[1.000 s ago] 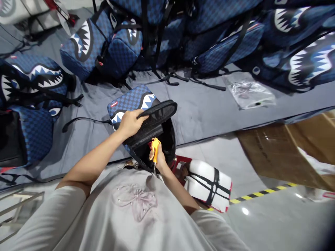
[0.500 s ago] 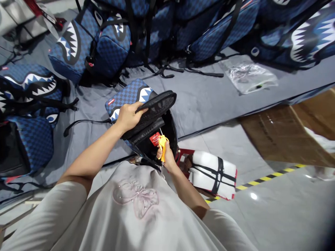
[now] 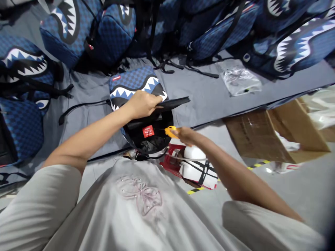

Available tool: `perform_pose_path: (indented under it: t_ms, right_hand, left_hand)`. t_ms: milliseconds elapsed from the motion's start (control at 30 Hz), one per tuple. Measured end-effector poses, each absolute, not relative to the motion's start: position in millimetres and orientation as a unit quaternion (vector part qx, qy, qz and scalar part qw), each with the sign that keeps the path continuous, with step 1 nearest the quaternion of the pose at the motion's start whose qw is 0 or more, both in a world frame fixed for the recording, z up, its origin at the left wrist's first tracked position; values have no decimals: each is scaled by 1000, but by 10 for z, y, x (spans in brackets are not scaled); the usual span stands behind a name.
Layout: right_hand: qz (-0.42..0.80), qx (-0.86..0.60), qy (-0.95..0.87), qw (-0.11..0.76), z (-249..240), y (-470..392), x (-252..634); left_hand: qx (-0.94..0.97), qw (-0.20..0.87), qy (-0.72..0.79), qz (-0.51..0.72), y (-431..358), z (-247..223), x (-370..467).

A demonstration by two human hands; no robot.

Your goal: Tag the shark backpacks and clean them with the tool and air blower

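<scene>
A blue checkered backpack (image 3: 133,77) with a white shark-teeth print lies in front of me with its main compartment open. My left hand (image 3: 145,104) is closed on the edge of its black flap (image 3: 176,103) and lifts it. Inside the dark compartment a red label (image 3: 148,131) shows on the lining. My right hand (image 3: 186,135) grips an orange air blow gun (image 3: 170,131) at the right side of the opening. The gun's thin nozzle points left into the bag, and a pale hose trails below my hand.
Several similar backpacks (image 3: 115,38) line the back and left of the grey cloth-covered table (image 3: 204,97). A clear plastic bag (image 3: 240,81) lies at right. An open cardboard box (image 3: 248,136) and a white strapped bundle (image 3: 199,167) are on the floor below the table edge.
My right hand has drawn the air blow gun right and up, from inside the bag to the opening's edge, with the elbow swung outward. The flap has tilted flatter in my left hand.
</scene>
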State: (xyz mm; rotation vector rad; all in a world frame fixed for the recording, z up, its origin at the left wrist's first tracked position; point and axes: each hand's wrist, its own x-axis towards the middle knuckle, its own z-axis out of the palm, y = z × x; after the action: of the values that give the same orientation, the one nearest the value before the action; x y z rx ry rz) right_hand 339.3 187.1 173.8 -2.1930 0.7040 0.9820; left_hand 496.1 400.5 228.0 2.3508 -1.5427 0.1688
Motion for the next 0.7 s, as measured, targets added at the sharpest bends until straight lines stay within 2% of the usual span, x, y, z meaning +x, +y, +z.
perform_pose_path:
  t_ms: [33, 67, 167, 233, 333, 467, 567, 633, 700]
  right_hand:
    - [397, -852, 243, 239, 1855, 1824, 3438]
    - [423, -856, 221, 201, 1960, 1800, 3466]
    - [478, -834, 200, 191, 2196, 1805, 3488]
    - [459, -833, 219, 219, 2287, 1803, 3492]
    - [361, -857, 235, 283, 2298, 1761, 3507]
    - [208, -857, 274, 383, 2054, 1843, 3402]
    - [146, -818, 302, 467, 1795, 2027, 3165]
    - [149, -822, 270, 478, 1668, 2102, 2960]
    - [167, -846, 226, 453, 1605, 2091, 2739]
  left_hand:
    - [839, 166, -515, 60, 4036, 2261, 4967]
    - [855, 171, -486, 58, 4070, 2242, 4969]
    - [891, 180, -416, 35, 4168, 2211, 4941]
    - [902, 184, -389, 12, 4208, 2220, 4913]
    - [909, 203, -363, -14, 4227, 2253, 4890]
    - [910, 225, -349, -24, 4200, 2293, 4881]
    - [910, 201, -361, -42, 4177, 2342, 4823]
    - [906, 191, -372, -69, 4207, 2369, 4729]
    - [886, 213, -395, -119, 4318, 2340, 4593]
